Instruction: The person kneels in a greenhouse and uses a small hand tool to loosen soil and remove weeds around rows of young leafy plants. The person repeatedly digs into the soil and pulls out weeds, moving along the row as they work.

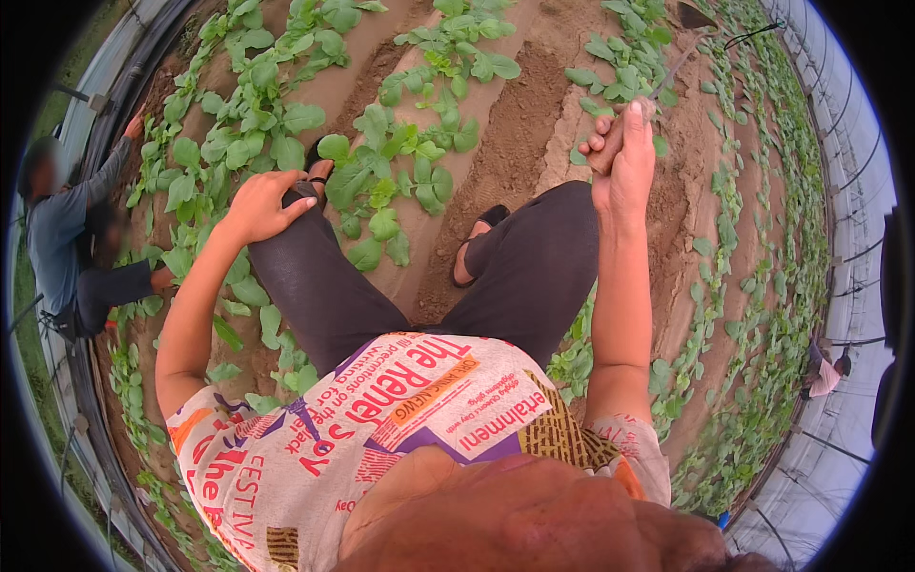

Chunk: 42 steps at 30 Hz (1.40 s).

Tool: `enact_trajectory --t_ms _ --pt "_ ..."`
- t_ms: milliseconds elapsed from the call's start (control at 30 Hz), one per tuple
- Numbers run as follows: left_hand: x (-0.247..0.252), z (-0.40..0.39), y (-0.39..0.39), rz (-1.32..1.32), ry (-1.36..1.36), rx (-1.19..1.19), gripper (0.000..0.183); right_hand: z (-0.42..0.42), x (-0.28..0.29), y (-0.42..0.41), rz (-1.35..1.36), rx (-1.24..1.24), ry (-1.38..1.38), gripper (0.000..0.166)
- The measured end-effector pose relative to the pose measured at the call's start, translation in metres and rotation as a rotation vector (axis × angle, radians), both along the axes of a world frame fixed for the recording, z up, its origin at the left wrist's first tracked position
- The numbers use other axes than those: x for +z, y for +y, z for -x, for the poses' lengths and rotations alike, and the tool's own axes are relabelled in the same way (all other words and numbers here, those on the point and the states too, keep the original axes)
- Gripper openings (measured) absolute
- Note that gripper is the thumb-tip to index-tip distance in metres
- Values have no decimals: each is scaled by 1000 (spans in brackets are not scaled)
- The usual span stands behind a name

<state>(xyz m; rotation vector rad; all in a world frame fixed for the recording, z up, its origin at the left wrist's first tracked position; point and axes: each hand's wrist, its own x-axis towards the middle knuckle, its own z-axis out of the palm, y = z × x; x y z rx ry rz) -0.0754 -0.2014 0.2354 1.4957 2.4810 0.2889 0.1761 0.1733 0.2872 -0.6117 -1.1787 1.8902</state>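
My right hand (623,146) is closed around the wooden handle of a hand hoe (675,70), raised at the right. The tool's thin metal neck runs up and away to a dark blade near the top edge. My left hand (268,204) rests on my left knee, fingers spread, with nothing in it. Between and beyond my knees grow leafy green seedlings (372,171) in a row on pale soil. More leafy plants (275,79) stand beyond my left hand, and another clump (625,50) grows just past my right hand.
A person (61,229) crouches at the far left, one arm reaching to the plants. Another person (826,372) is low at the far right. Bare soil furrows (525,107) run between the rows. Greenhouse film walls (851,143) with hoops curve along both sides.
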Motion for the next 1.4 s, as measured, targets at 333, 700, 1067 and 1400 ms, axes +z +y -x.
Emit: enact_trajectory --t_ms 333,700,1067,1400 --pt "47 -13 -3 13 -243 -336 51 112 -55 -61 298 765 -411 27" --pt "48 85 46 76 -539 -426 62 194 -83 -45 459 961 -642 39" --pt "60 131 74 176 -612 -614 58 212 -93 -45 132 891 -695 48" --pt "69 92 91 781 16 -314 75 102 -12 -75 636 603 -790 45"
